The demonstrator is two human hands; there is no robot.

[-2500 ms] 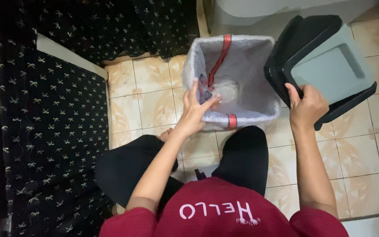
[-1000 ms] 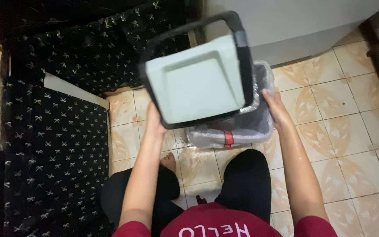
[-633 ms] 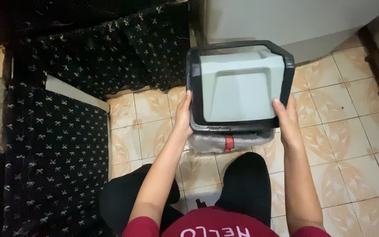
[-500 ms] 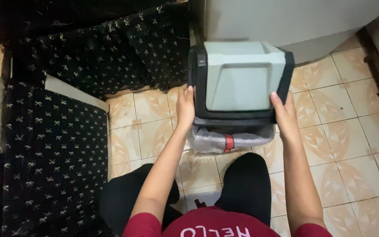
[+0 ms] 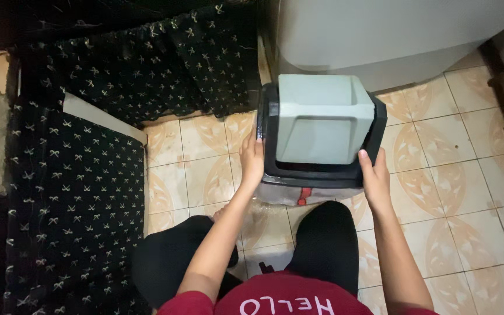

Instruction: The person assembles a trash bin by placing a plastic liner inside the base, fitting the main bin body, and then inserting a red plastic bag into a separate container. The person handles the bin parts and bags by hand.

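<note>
My left hand (image 5: 252,163) and right hand (image 5: 374,178) clasp the black-framed, pale-grey plastic swing lid (image 5: 322,128), now lowered onto the lined bin (image 5: 304,193) (bag edge showing).

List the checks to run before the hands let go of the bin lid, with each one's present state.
1. Left hand on the left edge of the black plastic bin lid with the pale grey swing flap: ok.
2. Right hand on the lid's right front corner: ok.
3. Lid square over the bin: ok, as far as this view shows.
4. Clear plastic liner with red drawstring folded outside under the lid's front edge: ok; the other sides cannot be told.
5. Lid pressed fully down all round: cannot tell, the back edge is hidden.
6. Swing flap free to move: cannot tell.
</note>
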